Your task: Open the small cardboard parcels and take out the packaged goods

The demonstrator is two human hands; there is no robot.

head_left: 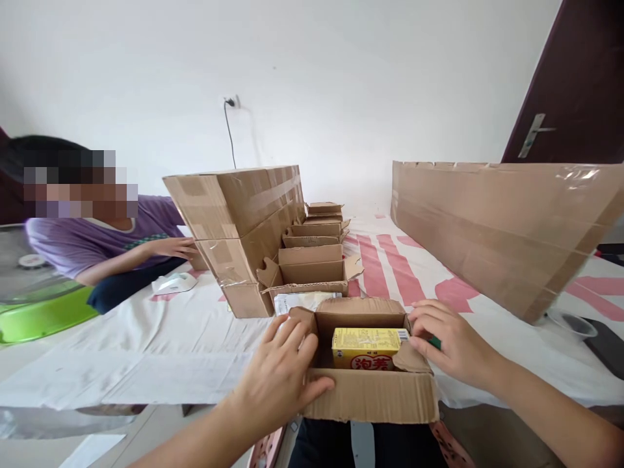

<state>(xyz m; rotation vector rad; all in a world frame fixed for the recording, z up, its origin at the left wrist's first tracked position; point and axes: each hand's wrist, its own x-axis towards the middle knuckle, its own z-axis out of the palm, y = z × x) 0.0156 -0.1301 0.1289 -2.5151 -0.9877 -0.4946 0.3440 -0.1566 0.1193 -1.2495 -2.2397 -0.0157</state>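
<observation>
An open cardboard box (373, 398) sits at the table's near edge, its flaps folded out. Inside lies a yellow carton (365, 344) with a red heart-shaped label and a barcode at one end. My left hand (283, 370) is closed over the box's left wall, thumb resting on the front flap. At the opposite end, my right hand (448, 341) grips the right wall with bent fingers. A small green thing (435, 340) shows between its thumb and fingers; I cannot make out what it is. A torn right flap partly covers the carton.
Behind the box, several open cardboard boxes (312, 273) stand in a row beside a taped carton stack (244, 260). A long cardboard wall (487, 227) stands to the right, near a phone (607, 348). Left, a person in a purple shirt (156, 211) sits near a white device (174, 283).
</observation>
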